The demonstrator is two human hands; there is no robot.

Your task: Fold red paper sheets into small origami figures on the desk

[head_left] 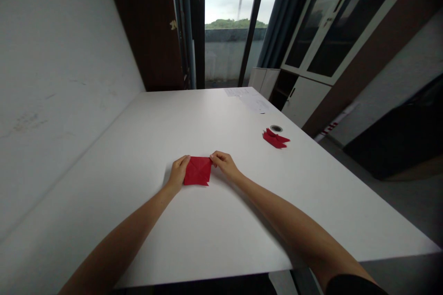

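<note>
A red folded sheet of paper (198,171), roughly square with crease lines, is held just over the white table between both hands. My left hand (178,173) grips its left edge, thumb on top and the other fingers mostly hidden behind. At the upper right corner, my right hand (224,163) pinches the paper between thumb and fingertips. A small pointed flap sticks out at the sheet's lower right corner. Farther right on the table lies a red folded-paper figure (275,138) with pointed ends, touched by neither hand.
The white table (138,129) runs along a wall on the left. A round cable hole (276,128) sits just behind the paper figure. Papers (254,101) with faint writing lie near the far right edge. Cabinets (311,55) and a window are beyond.
</note>
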